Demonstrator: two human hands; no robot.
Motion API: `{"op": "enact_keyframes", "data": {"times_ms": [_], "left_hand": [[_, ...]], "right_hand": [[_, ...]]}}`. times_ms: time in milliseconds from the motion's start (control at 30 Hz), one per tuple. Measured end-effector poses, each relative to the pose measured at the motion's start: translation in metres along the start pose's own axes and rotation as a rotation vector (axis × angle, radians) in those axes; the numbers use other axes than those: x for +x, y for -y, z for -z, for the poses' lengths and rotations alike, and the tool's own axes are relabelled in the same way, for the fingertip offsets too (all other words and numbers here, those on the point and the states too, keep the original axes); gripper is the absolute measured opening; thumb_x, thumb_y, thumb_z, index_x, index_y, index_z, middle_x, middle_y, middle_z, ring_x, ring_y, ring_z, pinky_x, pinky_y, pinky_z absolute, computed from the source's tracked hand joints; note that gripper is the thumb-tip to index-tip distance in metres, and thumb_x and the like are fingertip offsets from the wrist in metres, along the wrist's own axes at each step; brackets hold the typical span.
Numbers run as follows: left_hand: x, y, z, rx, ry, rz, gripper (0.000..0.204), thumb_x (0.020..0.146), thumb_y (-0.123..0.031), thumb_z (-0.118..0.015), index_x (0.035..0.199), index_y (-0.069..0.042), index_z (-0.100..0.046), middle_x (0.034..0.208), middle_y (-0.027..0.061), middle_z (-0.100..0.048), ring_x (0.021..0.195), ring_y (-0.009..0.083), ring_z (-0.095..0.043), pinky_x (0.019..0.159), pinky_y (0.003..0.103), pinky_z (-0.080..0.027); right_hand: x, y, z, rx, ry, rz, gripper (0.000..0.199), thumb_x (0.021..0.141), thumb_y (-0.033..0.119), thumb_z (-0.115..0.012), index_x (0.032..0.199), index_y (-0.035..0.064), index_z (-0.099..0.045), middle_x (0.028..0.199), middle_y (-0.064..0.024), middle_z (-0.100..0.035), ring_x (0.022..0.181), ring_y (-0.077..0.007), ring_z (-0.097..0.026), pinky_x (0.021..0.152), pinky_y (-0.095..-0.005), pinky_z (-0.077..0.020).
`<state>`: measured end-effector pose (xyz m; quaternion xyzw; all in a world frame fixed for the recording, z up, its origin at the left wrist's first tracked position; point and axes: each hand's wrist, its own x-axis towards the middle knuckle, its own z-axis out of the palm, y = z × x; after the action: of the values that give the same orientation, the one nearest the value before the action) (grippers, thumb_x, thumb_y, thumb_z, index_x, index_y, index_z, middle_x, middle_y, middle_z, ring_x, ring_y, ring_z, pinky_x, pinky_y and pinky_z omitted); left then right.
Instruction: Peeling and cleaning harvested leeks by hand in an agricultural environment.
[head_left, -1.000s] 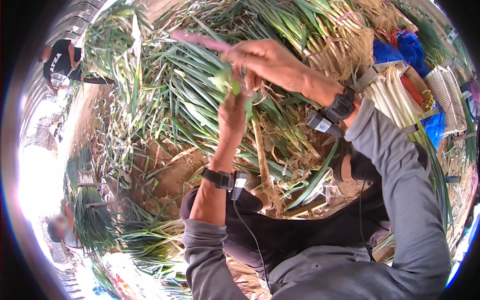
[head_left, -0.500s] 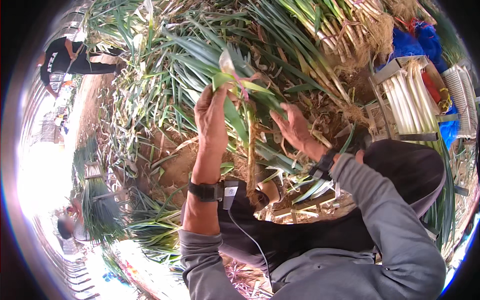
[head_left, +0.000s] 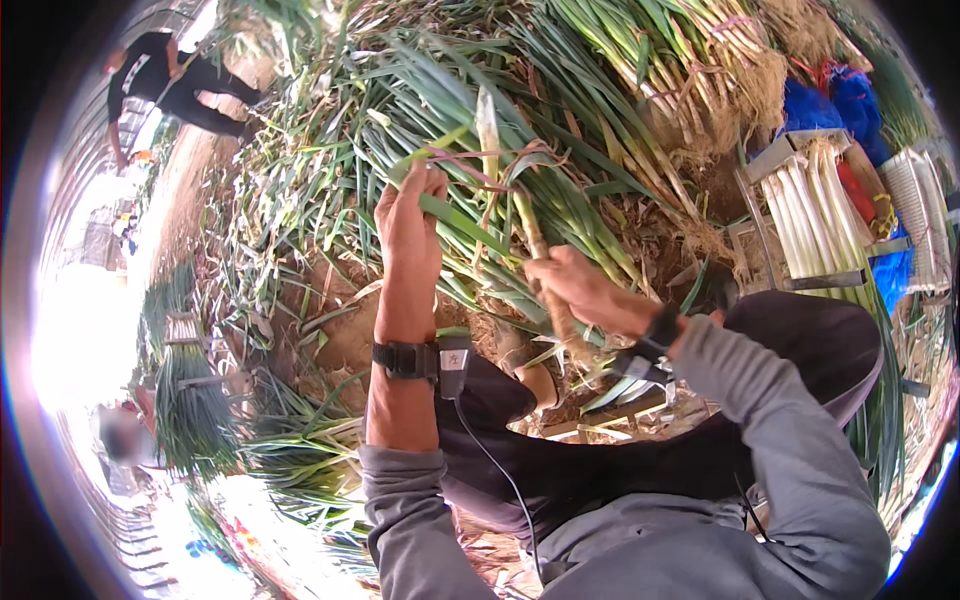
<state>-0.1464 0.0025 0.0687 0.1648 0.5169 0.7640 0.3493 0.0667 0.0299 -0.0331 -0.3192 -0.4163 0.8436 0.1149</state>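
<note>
In front of me my right hand is closed around the stalk of a green onion, which tilts with its roots down toward my lap. A pink tie runs from near my left hand toward the stalk's upper part. My left hand is pinched on a green onion leaf beside the tie; whether it also grips the tie's end is hidden by the fingers. Behind both hands lies a pile of green onions with long dark leaves.
Tied bunches of rooted green onions lie at the far right. Peeled white stalks sit in a metal rack to the right, near blue netting. Another person stands far left. More onions fill a rack at left.
My right hand, open beside the onion before, has closed on its stalk. The stalk has swung from upright to tilted, and the pink tie is now stretched out sideways from it.
</note>
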Motion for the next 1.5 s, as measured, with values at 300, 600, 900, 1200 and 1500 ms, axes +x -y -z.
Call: {"op": "enact_keyframes", "data": {"times_ms": [300, 600, 900, 1200, 1500], "left_hand": [[-0.009, 0.052, 0.014, 0.544, 0.263, 0.196, 0.035, 0.090, -0.014, -0.070, 0.120, 0.002, -0.061, 0.095, 0.0086, -0.063, 0.088, 0.0166, -0.060, 0.078, 0.030, -0.050], [-0.028, 0.027, -0.018, 0.618, 0.042, 0.158, 0.059, 0.096, -0.033, -0.067, 0.140, 0.003, -0.049, 0.133, 0.0232, -0.056, 0.115, 0.0308, -0.061, 0.100, 0.038, -0.049], [-0.050, -0.010, -0.066, 0.102, 0.393, 0.134, 0.067, 0.104, -0.047, -0.050, 0.143, 0.007, -0.042, 0.129, 0.0265, -0.058, 0.118, 0.0312, -0.061, 0.106, 0.040, -0.048], [-0.046, 0.019, -0.027, -0.390, 0.231, 0.116, 0.022, 0.101, -0.023, -0.061, 0.110, -0.003, -0.057, 0.104, 0.0125, -0.068, 0.096, 0.0220, -0.068, 0.085, 0.036, -0.058], [-0.051, -0.012, -0.040, -0.247, 0.394, 0.132, 0.036, 0.103, -0.030, -0.056, 0.122, -0.001, -0.060, 0.110, 0.0084, -0.068, 0.101, 0.0198, -0.064, 0.093, 0.035, -0.050]], "right_hand": [[-0.116, 0.161, 0.017, -0.236, 0.273, -0.103, 0.033, 0.100, 0.031, -0.057, 0.090, -0.0001, -0.063, 0.078, -0.0046, -0.063, 0.055, -0.0085, -0.055, 0.046, -0.0207, -0.0479], [-0.268, 0.304, -0.006, -0.674, 0.087, 0.036, 0.056, 0.096, 0.037, -0.056, 0.108, -0.0175, -0.060, 0.047, 0.0017, -0.044, 0.035, -0.0048, -0.042, 0.030, -0.0204, -0.0342], [-0.206, 0.225, 0.001, -1.080, 0.110, 0.333, 0.032, 0.097, 0.019, -0.060, 0.115, -0.0073, -0.055, 0.068, -0.0037, -0.060, 0.056, -0.0127, -0.060, 0.048, -0.0259, -0.0499], [-0.097, 0.061, -0.022, -1.188, 0.044, 0.414, 0.043, 0.100, 0.037, -0.055, 0.125, 0.0022, -0.052, 0.079, -0.0073, -0.065, 0.068, -0.0196, -0.066, 0.059, -0.0346, -0.0518], [-0.026, 0.134, -0.060, -0.453, 0.040, 0.622, 0.030, 0.101, 0.019, -0.061, 0.120, -0.0046, -0.064, 0.095, -0.0016, -0.064, 0.083, -0.0072, -0.055, 0.073, -0.0216, -0.0477]]}}
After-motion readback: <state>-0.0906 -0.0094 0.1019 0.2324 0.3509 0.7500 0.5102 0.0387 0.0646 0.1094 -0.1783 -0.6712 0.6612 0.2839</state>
